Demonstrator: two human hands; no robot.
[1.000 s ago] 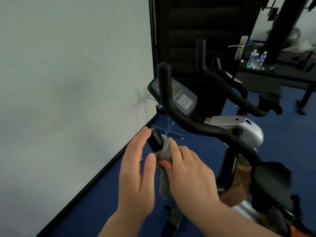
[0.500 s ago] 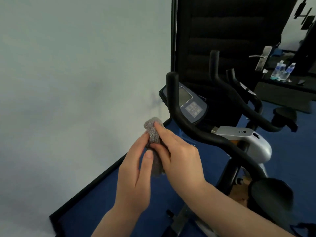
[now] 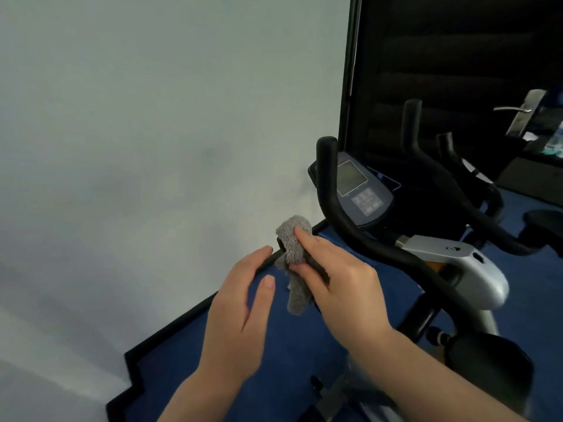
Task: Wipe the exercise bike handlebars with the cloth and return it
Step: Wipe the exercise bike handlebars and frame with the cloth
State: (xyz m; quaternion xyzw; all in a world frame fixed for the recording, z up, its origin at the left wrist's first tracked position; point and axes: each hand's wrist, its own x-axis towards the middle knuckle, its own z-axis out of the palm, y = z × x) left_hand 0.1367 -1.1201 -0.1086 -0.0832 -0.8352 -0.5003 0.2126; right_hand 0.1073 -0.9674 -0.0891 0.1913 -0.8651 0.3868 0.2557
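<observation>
The grey fluffy cloth (image 3: pixel 293 239) is draped over the end of the bike's near black grip, with a tail hanging below. My right hand (image 3: pixel 344 284) pinches the cloth round that grip end, forefinger on top and thumb underneath. My left hand (image 3: pixel 240 318) is beside it on the left, fingers straight, its fingertips just short of the cloth near the bare bit of grip. The left handlebar (image 3: pixel 333 214) curves up behind the cloth. The right handlebar (image 3: pixel 426 169) rises further back.
The bike's console (image 3: pixel 362 193) sits between the bars, and the dark saddle (image 3: pixel 487 363) is at the lower right. A pale wall (image 3: pixel 152 147) with black skirting stands close on the left. A dark door with a metal handle (image 3: pixel 518 109) is behind. The floor is blue.
The cloth went from beside the bare grip end up onto it and now covers it. My left hand's fingers have drawn slightly away from the cloth. The view swung left.
</observation>
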